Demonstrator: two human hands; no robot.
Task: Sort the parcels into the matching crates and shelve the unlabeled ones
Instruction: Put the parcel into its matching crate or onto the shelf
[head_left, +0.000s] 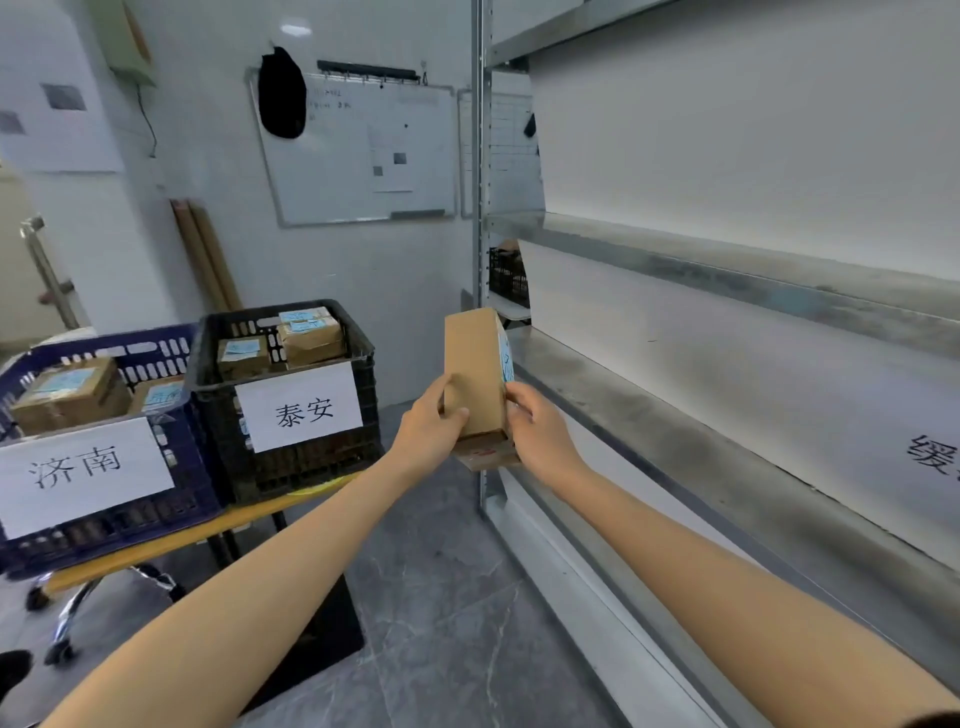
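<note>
1. Hidden or cut off: the blue crate (93, 467) is running off the left edge, its paper sign reading 济南. The sign on the shelf (727, 467) at far right is showing only part of one character. The label (506, 364) on the held parcel is turning away to the right, so its blue writing is not legible. Parcels inside both crates are showing only their tops.

2. Left hand (434, 428): curling around the lower left face of the cardboard parcel (475, 369), thumb lying across the near face, gripping it.

3. Right hand (535, 428): closing on the lower right edge of the same parcel, fingertips touching the label side. Both arms are reaching forward, bare.

4. Parcel: standing on end, long axis upright and tilting slightly, plain brown face toward the camera, labelled face toward the shelf. It is being held in the air just left of the shelf's front edge, right of the black crate (291, 395). A flat cardboard piece (488, 457) with red marks is sticking out below the hands; whether it belongs to the parcel is unclear.

5. Black crate: sitting on the yellow table (156, 545) beside the blue crate, sign reading 泰安.
</note>
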